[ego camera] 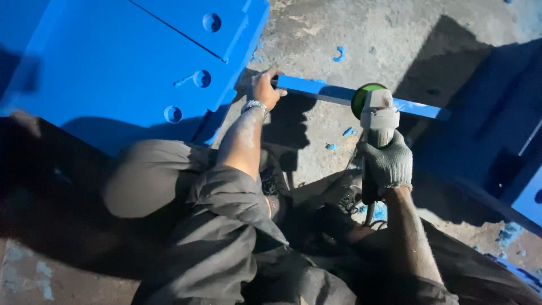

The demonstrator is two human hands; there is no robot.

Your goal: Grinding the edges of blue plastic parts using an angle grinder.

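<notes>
A worker is crouching on a paint-flecked concrete floor, running an angle grinder along a narrow blue-painted steel bar that is lying across the centre of the frame, slanting down to the right. The gloved right hand is clenching its grip around the grinder's body, with the green disc meeting the bar near its middle. The bare left hand, a metal bracelet at the wrist, is grasping the bar's left end and pinning it down.

Done well, the pass is likely calling for firm pressure on that end and a steady disc angle, with the holding fingers kept well apart from the wheel. The grinder's cord is trailing back toward the knees, where it could snag.

A large blue steel plate with round holes is filling the upper left, its edge just beside the left hand; another blue part is crowding the right. Open floor is lying beyond the bar, at upper centre.
</notes>
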